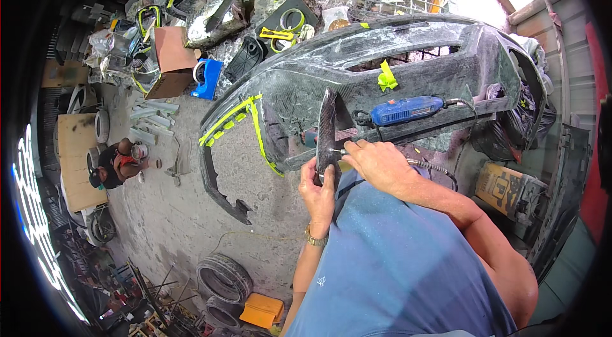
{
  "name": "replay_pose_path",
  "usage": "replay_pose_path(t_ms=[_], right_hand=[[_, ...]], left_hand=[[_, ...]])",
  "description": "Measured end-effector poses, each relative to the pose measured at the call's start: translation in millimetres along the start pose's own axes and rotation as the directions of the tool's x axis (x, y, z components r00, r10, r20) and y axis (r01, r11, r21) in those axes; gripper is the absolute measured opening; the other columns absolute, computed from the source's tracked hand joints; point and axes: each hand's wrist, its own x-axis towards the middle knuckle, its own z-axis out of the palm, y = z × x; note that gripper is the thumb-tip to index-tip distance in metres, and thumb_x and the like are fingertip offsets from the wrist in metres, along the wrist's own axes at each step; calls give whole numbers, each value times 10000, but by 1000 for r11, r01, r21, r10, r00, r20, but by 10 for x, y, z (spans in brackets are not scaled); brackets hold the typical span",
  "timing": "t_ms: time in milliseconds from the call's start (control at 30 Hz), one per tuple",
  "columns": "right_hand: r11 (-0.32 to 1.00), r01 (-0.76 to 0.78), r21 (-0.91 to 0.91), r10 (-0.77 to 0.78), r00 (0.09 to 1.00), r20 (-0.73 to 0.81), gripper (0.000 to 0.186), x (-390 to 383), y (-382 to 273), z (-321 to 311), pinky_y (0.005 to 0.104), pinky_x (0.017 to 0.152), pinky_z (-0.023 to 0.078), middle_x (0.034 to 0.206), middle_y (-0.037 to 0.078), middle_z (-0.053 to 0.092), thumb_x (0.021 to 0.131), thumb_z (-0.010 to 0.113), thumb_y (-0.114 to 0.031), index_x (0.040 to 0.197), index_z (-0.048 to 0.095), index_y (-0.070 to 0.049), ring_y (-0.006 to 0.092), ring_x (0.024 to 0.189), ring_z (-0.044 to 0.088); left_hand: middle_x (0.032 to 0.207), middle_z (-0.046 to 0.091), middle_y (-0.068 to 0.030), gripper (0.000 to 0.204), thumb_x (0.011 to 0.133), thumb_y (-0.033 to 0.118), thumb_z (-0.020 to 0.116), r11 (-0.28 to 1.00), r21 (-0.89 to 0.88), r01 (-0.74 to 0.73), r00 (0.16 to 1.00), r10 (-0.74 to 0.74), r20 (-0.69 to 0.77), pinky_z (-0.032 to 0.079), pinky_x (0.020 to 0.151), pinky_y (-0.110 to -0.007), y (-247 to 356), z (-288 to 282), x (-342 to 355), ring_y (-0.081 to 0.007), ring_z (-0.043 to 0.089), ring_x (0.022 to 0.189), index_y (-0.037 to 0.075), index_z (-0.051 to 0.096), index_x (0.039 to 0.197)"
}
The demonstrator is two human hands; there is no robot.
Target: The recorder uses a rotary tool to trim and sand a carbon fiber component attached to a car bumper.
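1. Dark curved strip (327,126), with a woven pattern on its face, is held up before the person's body, about the middle of the scene. Its far part is seen against the large dark bumper panel (299,91); whether the two touch, I cannot tell.

2. Its long axis runs from near to far, almost straight away from the body, and the far end is narrower.

3. Left hand (317,195) is clamped on the near end of the strip: the thumb lies on the face, and the other fingers are at the left side and partly hidden.

4. Right hand (379,165) is at the right of the strip, with its fingers together around a thin metal handpiece (340,151). The undersides of these fingers are not visible.

5. Most important, in my judgement, is this relation: the strip lies just to the left of the right fingers, and the handpiece points left, across the long axis, toward the right edge. Contact of the tip with this edge cannot be told. The left hand is the nearer one to the strip, because it holds it.

6. From the right hand, a flexible shaft (428,165) goes to the right. Farther away, a blue rotary tool (408,110) rests on the bumper panel, near a strip of yellow-green tape (387,75).
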Motion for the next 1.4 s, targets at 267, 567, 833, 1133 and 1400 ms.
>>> replay_pose_path(t_ms=[267,567,833,1133,1400], right_hand=[[1000,10,3,-10,1000,-19,303,-3,14,10,408,597,572,839,171,666,965,556,-294,1023,605,-1,334,705,694],[1000,-4,14,4,1000,-20,312,4,4,19,421,607,570,841,176,667,963,556,-296,1043,601,3,345,716,694],[999,-22,30,21,1000,2,315,3,1,8,433,618,564,850,179,671,964,553,-298,1061,596,-1,349,731,693],[998,-57,13,57,998,-17,302,-41,40,-140,436,619,556,815,162,678,964,553,-298,1029,613,-10,340,727,693],[999,10,35,-11,1000,12,294,8,44,-82,436,638,552,786,159,683,953,564,-285,1035,626,-10,336,723,691]], left_hand=[[1007,661,-62,274,898,31,676,1000,-16,8,1000,-8,4,500,823,-263,27,8,-8,-96,602,894,-26,566,1142],[1016,660,-58,266,899,7,666,1000,-22,1,1000,-1,3,499,819,-255,15,7,-5,-90,598,898,-26,568,1143],[1014,664,-63,263,903,22,666,1000,-19,-16,1000,16,-2,502,824,-262,-9,3,-3,-96,605,901,-27,569,1142],[997,666,-58,266,898,24,671,1000,-9,-28,1000,28,-11,502,820,-261,-76,-7,14,-96,604,892,-23,572,1141],[991,666,-55,267,897,30,679,999,-20,-33,999,33,-11,504,813,-259,-60,-1,10,-92,603,885,-22,576,1138]])
